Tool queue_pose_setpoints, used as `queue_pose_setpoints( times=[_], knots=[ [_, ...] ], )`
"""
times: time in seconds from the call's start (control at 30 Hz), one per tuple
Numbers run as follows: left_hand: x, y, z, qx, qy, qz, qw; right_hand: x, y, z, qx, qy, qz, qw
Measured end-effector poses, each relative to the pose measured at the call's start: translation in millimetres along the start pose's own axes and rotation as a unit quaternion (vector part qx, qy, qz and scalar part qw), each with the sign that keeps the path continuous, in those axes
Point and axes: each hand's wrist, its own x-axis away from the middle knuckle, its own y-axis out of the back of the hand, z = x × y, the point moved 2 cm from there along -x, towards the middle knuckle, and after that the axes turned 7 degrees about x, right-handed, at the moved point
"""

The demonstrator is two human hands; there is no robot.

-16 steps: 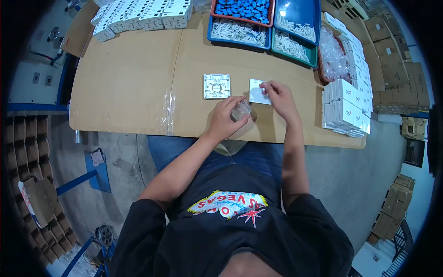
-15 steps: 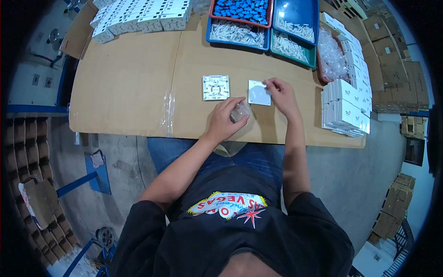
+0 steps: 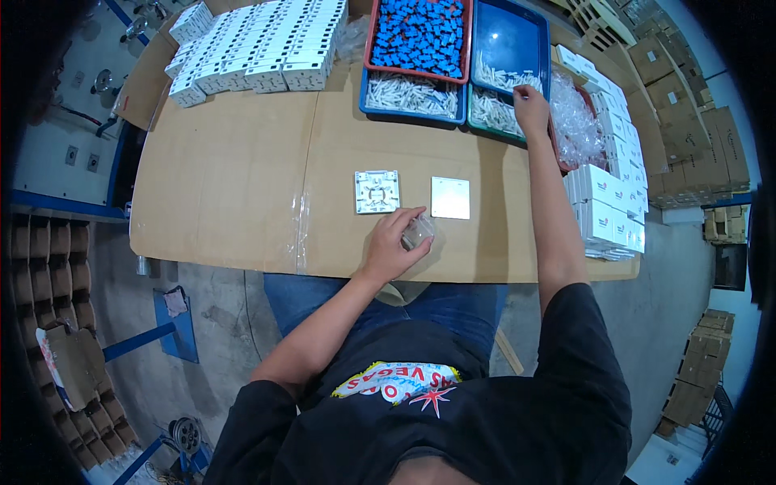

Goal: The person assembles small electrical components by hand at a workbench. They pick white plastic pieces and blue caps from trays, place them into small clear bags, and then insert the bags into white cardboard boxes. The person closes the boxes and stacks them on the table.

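Observation:
My left hand (image 3: 390,246) is curled around a small crumpled clear plastic bag (image 3: 418,231) near the table's front edge. Just beyond it lies a square white plastic base (image 3: 377,192), its moulded inner side facing up. To the right of that rests a flat, smooth white cover plate (image 3: 450,199), touched by neither hand. My right hand (image 3: 531,111) is stretched far out to the trays, fingers pinched together at the front of the upper blue tray (image 3: 508,36), beside its small white plastic parts (image 3: 503,78). Whatever its fingertips hold is too small to make out.
A red tray of blue pieces (image 3: 420,36) overlaps another blue tray of white parts (image 3: 412,97). A green tray (image 3: 495,113) sits below my right hand. White boxes (image 3: 606,202) and clear bags (image 3: 575,121) line the right; white units (image 3: 267,44) stand far left.
My right hand has left the white cover plate and moved away and right to the trays. My left hand keeps the plastic bag. The whole view has shifted, so the table appears lower.

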Motion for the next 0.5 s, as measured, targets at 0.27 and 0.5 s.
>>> queue_pose_setpoints(
  times=[0.27, 0.5],
  knots=[
    [1.2, 4.0, -1.6, -0.035, 0.001, 0.004, 0.999, -41.3, -36.1, 13.7, 0.147, -0.008, 0.088, 0.985],
    [-1.6, 3.5, -6.8, -0.031, 0.004, 0.011, 0.999, -64.7, -47.7, -13.3, 0.091, -0.037, 0.168, 0.981]
  ],
)
